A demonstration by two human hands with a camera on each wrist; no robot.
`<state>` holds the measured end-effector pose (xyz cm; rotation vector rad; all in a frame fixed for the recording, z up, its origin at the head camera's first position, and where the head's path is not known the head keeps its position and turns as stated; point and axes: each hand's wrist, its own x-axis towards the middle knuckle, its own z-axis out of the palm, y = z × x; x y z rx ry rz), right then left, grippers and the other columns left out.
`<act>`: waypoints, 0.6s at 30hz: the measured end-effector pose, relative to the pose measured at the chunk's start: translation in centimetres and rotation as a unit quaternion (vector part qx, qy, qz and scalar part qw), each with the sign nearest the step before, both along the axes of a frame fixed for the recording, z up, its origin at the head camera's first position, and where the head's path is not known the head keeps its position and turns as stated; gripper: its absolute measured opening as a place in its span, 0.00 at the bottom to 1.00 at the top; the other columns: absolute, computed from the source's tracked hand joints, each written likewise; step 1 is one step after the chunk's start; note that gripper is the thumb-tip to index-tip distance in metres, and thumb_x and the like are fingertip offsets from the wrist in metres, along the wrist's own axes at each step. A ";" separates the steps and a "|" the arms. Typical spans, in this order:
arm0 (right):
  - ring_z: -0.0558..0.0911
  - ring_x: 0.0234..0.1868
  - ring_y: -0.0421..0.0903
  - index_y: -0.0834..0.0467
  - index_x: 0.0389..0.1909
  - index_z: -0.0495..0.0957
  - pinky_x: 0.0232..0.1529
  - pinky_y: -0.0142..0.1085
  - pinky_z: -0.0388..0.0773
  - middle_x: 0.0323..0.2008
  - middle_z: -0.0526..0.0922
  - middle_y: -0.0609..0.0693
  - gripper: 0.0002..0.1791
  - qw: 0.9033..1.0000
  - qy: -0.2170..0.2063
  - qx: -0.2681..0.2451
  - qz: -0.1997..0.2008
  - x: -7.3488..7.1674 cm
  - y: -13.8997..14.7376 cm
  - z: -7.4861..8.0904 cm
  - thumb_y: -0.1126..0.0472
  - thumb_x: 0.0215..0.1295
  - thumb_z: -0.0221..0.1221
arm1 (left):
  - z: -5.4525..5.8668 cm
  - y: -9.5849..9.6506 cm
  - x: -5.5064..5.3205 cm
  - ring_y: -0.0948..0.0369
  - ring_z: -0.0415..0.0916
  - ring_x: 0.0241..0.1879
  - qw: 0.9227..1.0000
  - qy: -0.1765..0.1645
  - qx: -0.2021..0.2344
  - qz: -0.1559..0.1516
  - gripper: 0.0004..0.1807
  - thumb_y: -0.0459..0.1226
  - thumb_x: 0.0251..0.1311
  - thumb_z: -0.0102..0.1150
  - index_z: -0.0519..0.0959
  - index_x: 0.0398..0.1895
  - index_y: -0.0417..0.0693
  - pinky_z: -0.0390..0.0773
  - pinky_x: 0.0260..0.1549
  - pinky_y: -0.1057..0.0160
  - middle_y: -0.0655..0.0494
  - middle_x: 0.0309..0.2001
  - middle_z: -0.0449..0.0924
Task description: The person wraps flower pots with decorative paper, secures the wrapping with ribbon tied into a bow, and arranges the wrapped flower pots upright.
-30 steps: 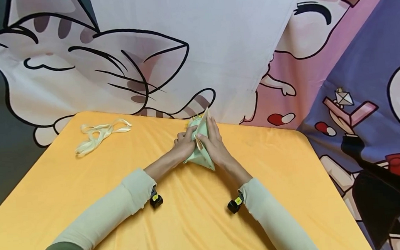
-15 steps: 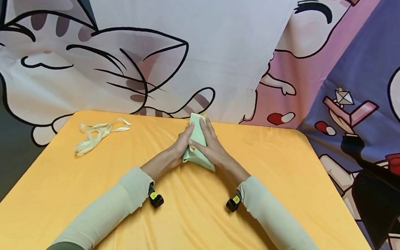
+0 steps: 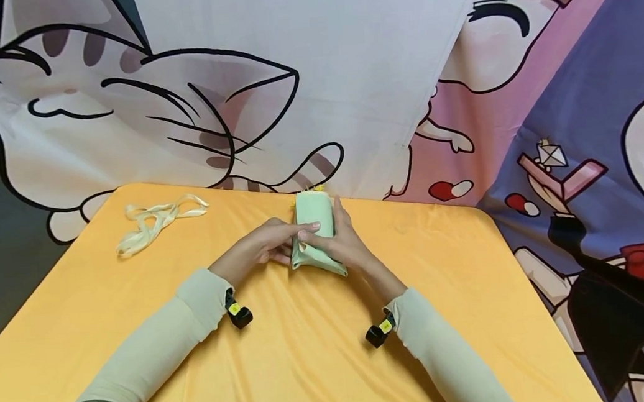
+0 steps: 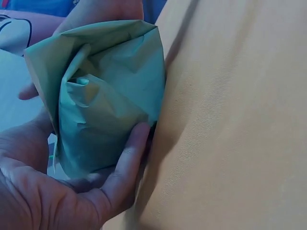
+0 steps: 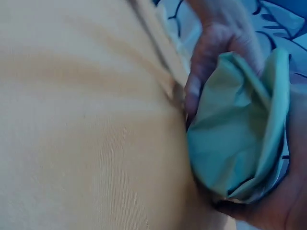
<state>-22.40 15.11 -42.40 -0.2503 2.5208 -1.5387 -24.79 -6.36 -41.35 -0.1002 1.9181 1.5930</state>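
A bundle wrapped in pale green paper (image 3: 314,208) lies near the far edge of the table, with small yellow bits (image 3: 318,188) sticking out at its far end. My left hand (image 3: 273,240) holds its left side, thumb across the top and fingers low along the side. From the right, my right hand (image 3: 343,244) grips it, thumb over the top and fingers stretched along the side. In the left wrist view the near end of the wrapping paper (image 4: 108,112) shows creased, tucked folds. What the paper encloses is mostly hidden.
A loosely heaped cream ribbon (image 3: 152,224) lies at the table's far left. The yellow tablecloth (image 3: 244,368) has soft wrinkles. Behind the table hangs a printed cloth backdrop (image 3: 368,54) with cartoon figures.
The paper's raised flap has folded down over the bundle, leaving a smooth top. My left hand has shifted left and nearer, its thumb now across the top. The ribbon lies in place.
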 end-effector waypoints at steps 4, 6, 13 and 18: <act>0.73 0.82 0.62 0.59 0.92 0.49 0.82 0.59 0.73 0.86 0.66 0.65 0.62 0.991 -0.130 -0.039 -0.009 0.5 1.0 1.4 0.28 0.74 0.66 | -0.2 -0.3 -0.2 0.59 0.91 0.34 0.999 0.010 0.031 -0.005 0.28 0.55 0.78 0.70 0.86 0.53 0.35 0.95 0.40 0.58 0.50 0.38 0.91; 0.84 0.71 0.60 0.62 0.86 0.62 0.73 0.55 0.83 0.75 0.80 0.65 0.52 0.983 -0.176 -0.055 0.011 0.4 1.5 2.0 0.33 0.77 0.66 | -0.2 -0.5 -0.3 0.58 0.91 0.35 0.999 0.014 0.040 -0.009 0.29 0.56 0.77 0.71 0.86 0.53 0.35 0.95 0.41 0.57 0.51 0.38 0.90; 0.90 0.55 0.49 0.65 0.84 0.61 0.53 0.41 0.90 0.63 0.86 0.58 0.51 0.975 -0.208 -0.077 0.026 -0.2 1.6 2.1 0.42 0.75 0.72 | -0.6 -1.2 -0.5 0.57 0.93 0.36 0.997 0.022 0.062 -0.029 0.30 0.56 0.79 0.69 0.87 0.55 0.33 0.95 0.43 0.56 0.50 0.38 0.92; 0.90 0.57 0.52 0.65 0.82 0.63 0.54 0.43 0.91 0.65 0.85 0.61 0.49 0.977 -0.199 -0.074 0.029 0.0 1.1 1.8 0.41 0.74 0.72 | -0.9 -1.6 -0.5 0.56 0.93 0.38 0.997 0.025 0.068 -0.035 0.31 0.54 0.81 0.66 0.87 0.58 0.31 0.95 0.43 0.54 0.48 0.39 0.94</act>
